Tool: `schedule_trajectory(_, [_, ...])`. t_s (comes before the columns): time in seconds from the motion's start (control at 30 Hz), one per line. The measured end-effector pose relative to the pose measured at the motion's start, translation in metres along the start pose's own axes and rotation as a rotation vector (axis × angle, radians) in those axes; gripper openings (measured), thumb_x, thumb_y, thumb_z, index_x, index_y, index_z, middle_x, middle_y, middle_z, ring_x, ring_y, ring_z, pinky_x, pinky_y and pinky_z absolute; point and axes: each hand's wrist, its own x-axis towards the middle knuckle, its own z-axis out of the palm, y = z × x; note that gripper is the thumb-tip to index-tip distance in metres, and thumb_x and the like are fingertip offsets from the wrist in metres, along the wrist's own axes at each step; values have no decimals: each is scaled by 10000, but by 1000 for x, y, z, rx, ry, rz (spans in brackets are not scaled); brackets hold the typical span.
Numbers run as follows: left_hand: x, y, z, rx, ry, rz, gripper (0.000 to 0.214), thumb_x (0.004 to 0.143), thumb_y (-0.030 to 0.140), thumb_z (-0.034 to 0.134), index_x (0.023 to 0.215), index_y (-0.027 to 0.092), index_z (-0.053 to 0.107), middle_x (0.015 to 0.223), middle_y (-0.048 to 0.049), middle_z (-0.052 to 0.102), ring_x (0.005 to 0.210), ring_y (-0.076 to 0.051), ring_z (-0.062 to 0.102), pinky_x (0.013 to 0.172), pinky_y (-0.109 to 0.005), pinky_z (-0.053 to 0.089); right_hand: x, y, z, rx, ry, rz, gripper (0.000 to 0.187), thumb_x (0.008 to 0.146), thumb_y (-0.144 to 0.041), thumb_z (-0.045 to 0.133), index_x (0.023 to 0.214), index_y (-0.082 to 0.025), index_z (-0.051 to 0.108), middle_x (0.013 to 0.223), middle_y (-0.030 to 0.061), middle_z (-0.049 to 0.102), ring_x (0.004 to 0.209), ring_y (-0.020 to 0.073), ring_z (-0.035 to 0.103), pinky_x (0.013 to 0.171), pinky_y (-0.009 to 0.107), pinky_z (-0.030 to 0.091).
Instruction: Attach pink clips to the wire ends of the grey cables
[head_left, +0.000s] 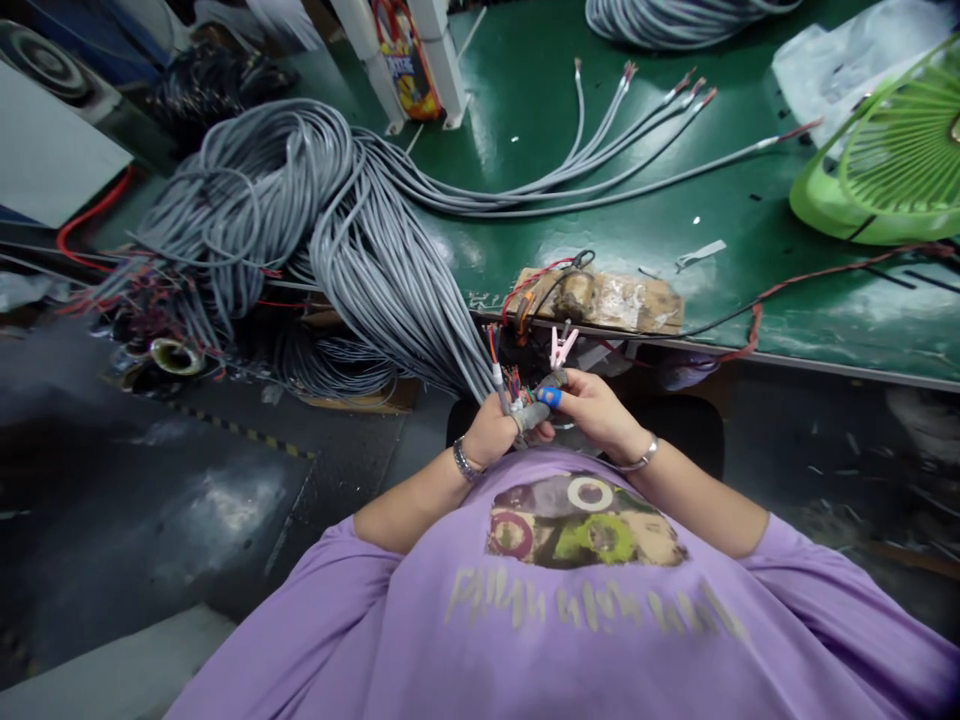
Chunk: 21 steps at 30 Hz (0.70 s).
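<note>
My left hand [496, 428] is closed around the ends of grey cables, close in front of my body below the bench edge. One grey cable end [498, 378] sticks up from that hand, with thin red, blue and orange wires fanning out of its white-wrapped tip. More stripped coloured wires [514, 384] show between the two hands. My right hand [596, 408], with blue tape on the thumb, pinches at these wires; its fingertips are partly hidden. Grey coverings are on some fingers. A pink clip [562, 346] stands just beyond the right hand.
A large bundle of grey cable [390, 250] drapes over the left bench edge. Several stripped cable ends lie across the green bench [510, 250]. A wooden block [630, 300] sits at the front edge, a green fan [892, 150] at right, another cable coil [682, 20] behind.
</note>
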Motion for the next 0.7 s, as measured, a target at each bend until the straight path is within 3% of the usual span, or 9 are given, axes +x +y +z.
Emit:
schedule_trajectory(0.2, [2,-6,11,-152,209,115,349,727,474,742,690,136,665,601,-54,700,507,-162,650,554,-290,560,5,0,-2,-12,92,-24,355,736,-437,775,720,-184,527,485,-26,568,428,124,515,458,260,379])
schedule_trajectory(0.3, [3,-6,13,-196,250,135,333,741,457,736,695,137,656,597,-47,697,501,-155,649,548,-279,556,5,3,-6,-50,169,-55,359,708,-421,801,690,-176,538,495,-37,546,438,97,474,457,243,330])
schedule_trajectory(0.5, [4,-8,14,-216,306,117,364,715,491,751,716,140,653,600,-41,694,526,-156,661,571,-277,560,4,8,-10,-92,219,-73,367,691,-433,811,715,-186,541,539,-45,529,478,101,473,485,250,343])
schedule_trajectory(0.7, [1,-5,11,-82,186,115,410,732,537,716,643,142,652,587,-58,690,547,-170,669,548,-272,552,5,2,-4,4,10,14,322,800,-426,717,960,-174,597,533,-27,585,469,135,539,501,265,386])
